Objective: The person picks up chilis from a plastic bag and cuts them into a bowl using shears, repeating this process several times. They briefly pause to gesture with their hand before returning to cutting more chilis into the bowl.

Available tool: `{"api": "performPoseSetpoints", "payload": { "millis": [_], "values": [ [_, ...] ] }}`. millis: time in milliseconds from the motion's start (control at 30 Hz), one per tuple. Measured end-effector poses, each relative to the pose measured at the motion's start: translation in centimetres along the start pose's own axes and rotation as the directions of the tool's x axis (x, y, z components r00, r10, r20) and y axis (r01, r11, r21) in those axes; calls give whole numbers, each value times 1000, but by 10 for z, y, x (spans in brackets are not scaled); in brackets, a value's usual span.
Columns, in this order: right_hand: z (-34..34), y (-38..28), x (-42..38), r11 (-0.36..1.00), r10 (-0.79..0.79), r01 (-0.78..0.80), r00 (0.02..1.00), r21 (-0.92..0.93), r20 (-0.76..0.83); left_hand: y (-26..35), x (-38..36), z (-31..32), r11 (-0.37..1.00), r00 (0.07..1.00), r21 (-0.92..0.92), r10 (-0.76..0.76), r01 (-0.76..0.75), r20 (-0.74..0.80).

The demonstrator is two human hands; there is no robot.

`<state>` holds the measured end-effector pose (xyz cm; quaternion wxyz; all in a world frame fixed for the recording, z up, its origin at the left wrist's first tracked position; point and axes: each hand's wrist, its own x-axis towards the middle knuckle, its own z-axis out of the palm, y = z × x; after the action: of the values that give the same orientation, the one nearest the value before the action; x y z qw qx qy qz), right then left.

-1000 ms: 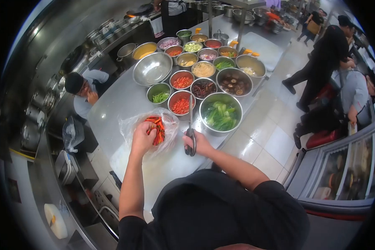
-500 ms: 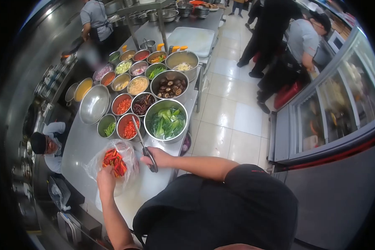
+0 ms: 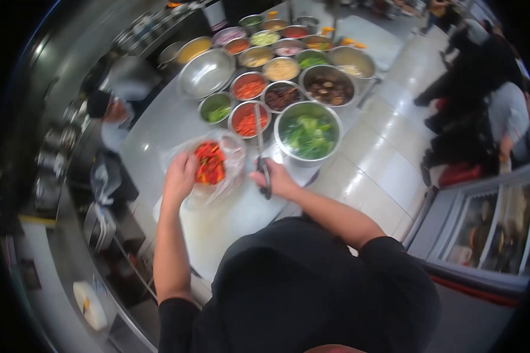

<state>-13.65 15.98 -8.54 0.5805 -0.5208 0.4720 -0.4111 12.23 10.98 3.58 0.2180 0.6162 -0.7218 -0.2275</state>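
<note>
Many steel bowls (image 3: 209, 72) of cut vegetables crowd the upper middle of the frame on a long steel surface (image 3: 153, 138), with a tiled floor (image 3: 383, 170) and other people standing at the upper right. At frame centre the left hand (image 3: 181, 175) reaches forward, its grip closed on a clear plastic bag (image 3: 232, 154) of red chillies (image 3: 209, 163) lying on the surface. Just right of it, the right hand (image 3: 278, 179) has its grip wrapped round the handles of scissors (image 3: 261, 154), blades pointing up the frame toward a bowl of red slices (image 3: 248, 120) beside a bowl of greens (image 3: 308, 135).
</note>
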Motion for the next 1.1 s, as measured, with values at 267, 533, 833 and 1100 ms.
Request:
{"api": "performPoseSetpoints", "payload": {
  "millis": [267,533,833,1100],
  "values": [
    [5,-23,16,909,-1,-101,970,404,244,49,73,33,497,930,-786,-201,368,308],
    [-1,-14,29,922,16,-98,976,375,216,60,92,56,447,843,-719,-203,532,497],
    [-9,-21,26,954,79,-132,977,269,200,55,103,64,436,814,-697,-180,569,552],
    [-10,-25,28,940,86,-146,976,308,199,56,106,72,452,812,-682,-218,575,541]
  ]
}}
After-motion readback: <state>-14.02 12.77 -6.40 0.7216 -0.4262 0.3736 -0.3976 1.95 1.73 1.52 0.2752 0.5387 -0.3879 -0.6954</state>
